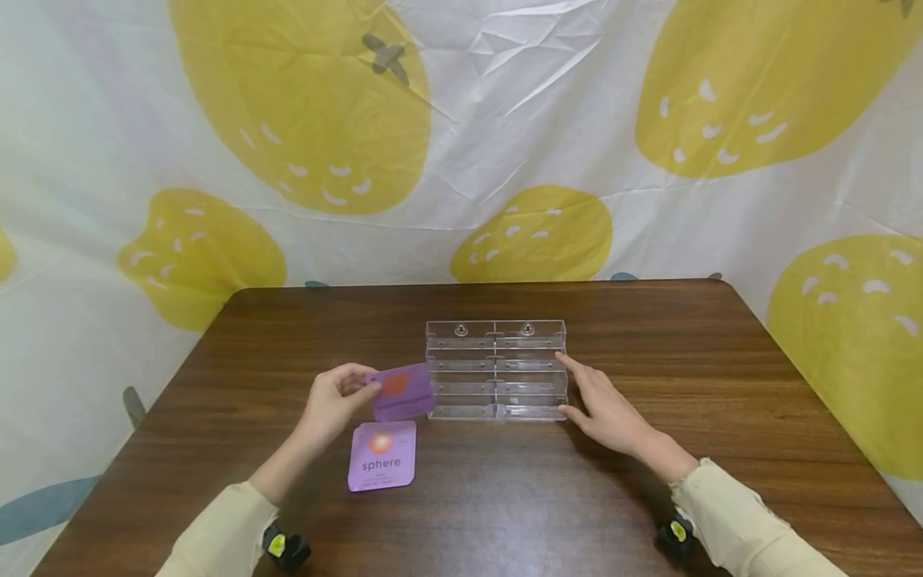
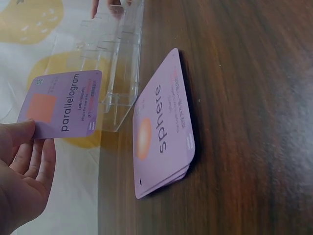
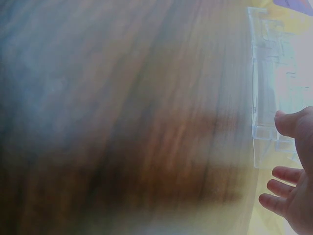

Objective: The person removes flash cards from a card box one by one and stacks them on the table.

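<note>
My left hand (image 1: 333, 405) pinches a purple flash card (image 1: 414, 393) by its edge, thumb on the printed face. The word "parallelogram" and an orange shape show on that card (image 2: 73, 105) in the left wrist view. It is raised above the table, overlapping the left side of a clear plastic tiered holder (image 1: 496, 413) in the head view. Below it, a small stack of purple cards (image 1: 382, 457) lies on the table with "sphere" on top. At the holder's right side rests my right hand (image 1: 606, 409), thumb and index finger spread along its edge.
The holder has two columns of several tiered slots and two round hanging holes at its top. A dark wood-grain table (image 1: 505, 505) carries everything. Behind it hangs a white curtain (image 1: 497, 136) with yellow fruit prints.
</note>
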Demonstrator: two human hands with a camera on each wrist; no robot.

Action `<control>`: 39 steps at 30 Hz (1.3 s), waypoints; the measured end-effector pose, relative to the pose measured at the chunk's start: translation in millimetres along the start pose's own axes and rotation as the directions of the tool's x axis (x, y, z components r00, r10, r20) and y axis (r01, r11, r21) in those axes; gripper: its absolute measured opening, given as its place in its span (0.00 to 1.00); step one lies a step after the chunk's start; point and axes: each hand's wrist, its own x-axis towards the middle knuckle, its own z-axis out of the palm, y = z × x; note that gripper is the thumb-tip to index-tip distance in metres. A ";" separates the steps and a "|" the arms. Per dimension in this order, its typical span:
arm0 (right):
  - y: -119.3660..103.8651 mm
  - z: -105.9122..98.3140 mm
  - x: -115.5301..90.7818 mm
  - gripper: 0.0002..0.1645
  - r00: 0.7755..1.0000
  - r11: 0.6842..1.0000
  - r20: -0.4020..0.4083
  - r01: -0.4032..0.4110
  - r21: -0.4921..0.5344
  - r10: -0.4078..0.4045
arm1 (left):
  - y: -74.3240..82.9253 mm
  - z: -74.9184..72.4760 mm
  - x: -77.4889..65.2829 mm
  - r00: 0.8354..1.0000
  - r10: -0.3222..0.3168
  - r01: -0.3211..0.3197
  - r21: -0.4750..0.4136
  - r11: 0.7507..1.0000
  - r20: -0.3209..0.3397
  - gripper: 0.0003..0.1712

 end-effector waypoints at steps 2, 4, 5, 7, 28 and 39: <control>-0.3 -0.3 0.1 0.46 1.000 1.000 -0.001 0.003 0.000 -0.003 | -1.1 -1.8 -1.5 1.000 -0.005 0.005 0.003 1.000 0.001 0.10; -0.5 -0.4 0.1 0.45 1.000 1.000 -0.001 0.005 0.001 -0.005 | -2.7 -3.4 -3.2 1.000 -0.011 0.011 0.007 1.000 0.003 0.10; -0.5 -0.4 0.2 0.45 1.000 1.000 -0.001 0.006 0.000 -0.006 | -3.7 -4.1 -4.0 1.000 -0.013 0.013 0.008 1.000 0.003 0.10; -0.4 -0.3 0.3 0.46 1.000 1.000 -0.002 0.007 -0.005 -0.007 | -5.9 -5.7 -5.8 1.000 -0.023 0.023 0.005 1.000 0.004 0.11; -1.6 -0.1 0.7 0.46 1.000 1.000 -0.007 0.006 -0.012 -0.006 | -18.2 -20.3 -29.4 0.980 -0.182 0.190 -0.107 0.976 0.081 0.16; -0.5 -0.1 0.8 0.46 1.000 1.000 -0.008 0.008 -0.024 -0.008 | -26.8 -20.4 -36.3 0.967 -0.213 0.237 -0.179 0.955 0.143 0.19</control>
